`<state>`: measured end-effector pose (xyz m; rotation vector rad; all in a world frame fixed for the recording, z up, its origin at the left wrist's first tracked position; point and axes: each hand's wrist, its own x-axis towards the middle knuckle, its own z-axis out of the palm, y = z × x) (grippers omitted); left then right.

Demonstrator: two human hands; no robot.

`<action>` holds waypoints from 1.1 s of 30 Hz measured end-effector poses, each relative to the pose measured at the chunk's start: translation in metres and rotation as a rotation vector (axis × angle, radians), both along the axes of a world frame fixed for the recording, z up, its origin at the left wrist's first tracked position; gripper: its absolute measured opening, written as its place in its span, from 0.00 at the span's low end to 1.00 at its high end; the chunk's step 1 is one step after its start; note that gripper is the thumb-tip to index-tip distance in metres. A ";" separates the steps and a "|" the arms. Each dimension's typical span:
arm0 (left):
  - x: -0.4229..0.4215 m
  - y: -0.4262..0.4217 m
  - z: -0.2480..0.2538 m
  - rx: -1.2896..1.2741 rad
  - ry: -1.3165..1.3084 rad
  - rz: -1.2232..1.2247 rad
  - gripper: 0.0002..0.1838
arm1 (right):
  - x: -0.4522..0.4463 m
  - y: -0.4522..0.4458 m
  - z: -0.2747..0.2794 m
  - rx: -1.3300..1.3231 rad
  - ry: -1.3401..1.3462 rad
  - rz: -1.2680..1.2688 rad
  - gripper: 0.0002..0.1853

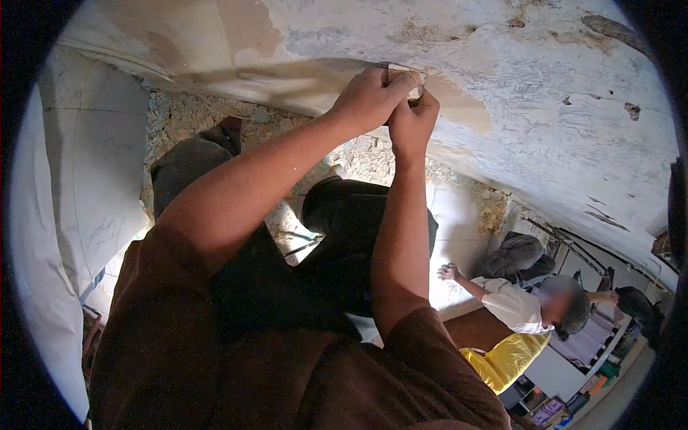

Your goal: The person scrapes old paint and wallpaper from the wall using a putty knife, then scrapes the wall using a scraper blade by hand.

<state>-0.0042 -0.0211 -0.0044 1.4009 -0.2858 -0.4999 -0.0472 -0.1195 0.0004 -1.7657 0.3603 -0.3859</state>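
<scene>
Both of my hands meet at the wall (530, 79), high in the middle of the view. My left hand (373, 100) is closed on a small, pale, flat piece (407, 74), with the thumb lying across it. From just below and to the right, my right hand (416, 122) pinches the lower edge of the same piece. The piece is held close to the wall; whether it touches is hard to tell. Around it the wall has a smooth beige patch (462, 104) beside rough whitish, scratched plaster.
Broken rubble (179, 115) runs along the wall's foot. A person in a white shirt (512, 304) crouches at the lower right, one arm stretched out. Near them are a yellow cloth (509, 362) and shelves with items. White sheeting (36, 251) hangs at the left.
</scene>
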 end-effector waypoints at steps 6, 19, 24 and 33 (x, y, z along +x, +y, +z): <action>-0.003 -0.003 -0.002 -0.060 -0.055 0.056 0.21 | 0.001 -0.006 -0.004 -0.069 -0.005 0.014 0.11; 0.004 0.004 -0.002 -0.073 0.068 -0.055 0.22 | -0.001 0.005 -0.003 -0.042 0.011 -0.047 0.12; -0.001 0.014 0.010 -0.090 0.144 -0.066 0.23 | 0.000 0.017 -0.005 0.049 -0.047 -0.089 0.12; 0.000 0.007 -0.001 0.012 -0.022 -0.006 0.23 | -0.004 0.021 -0.007 0.020 -0.042 -0.084 0.10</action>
